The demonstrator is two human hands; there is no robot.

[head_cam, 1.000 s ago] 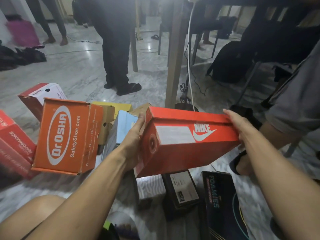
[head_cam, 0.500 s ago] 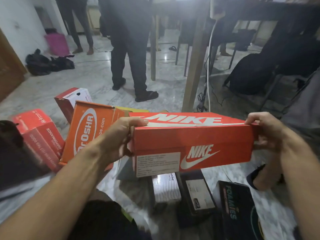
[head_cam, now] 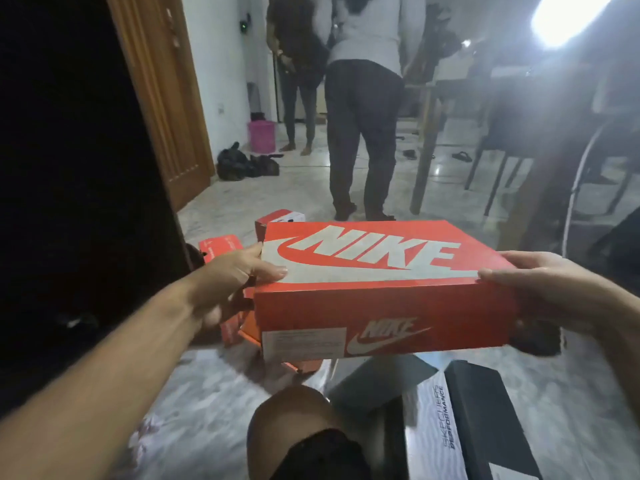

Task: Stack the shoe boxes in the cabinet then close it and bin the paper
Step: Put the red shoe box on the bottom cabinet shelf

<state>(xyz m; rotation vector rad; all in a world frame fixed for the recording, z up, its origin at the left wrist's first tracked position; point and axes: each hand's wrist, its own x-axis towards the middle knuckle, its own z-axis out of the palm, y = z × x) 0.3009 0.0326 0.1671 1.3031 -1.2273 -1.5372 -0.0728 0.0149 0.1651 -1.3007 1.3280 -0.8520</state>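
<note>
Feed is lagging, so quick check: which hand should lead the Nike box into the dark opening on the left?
Left, probably. The left hand has its grip on the Nike box end nearest the dark cabinet opening; the right hand holds the far end.

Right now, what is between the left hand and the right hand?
In the head view, the red Nike shoe box spans the gap: the left hand grips its left end, the right hand its right end.

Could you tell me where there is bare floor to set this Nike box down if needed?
Bare marble floor lies lower left, between the dark opening and the knee. More lies beyond the red boxes, toward the standing person. It is crowded under the Nike box and lower right, by the Skechers box.
</note>
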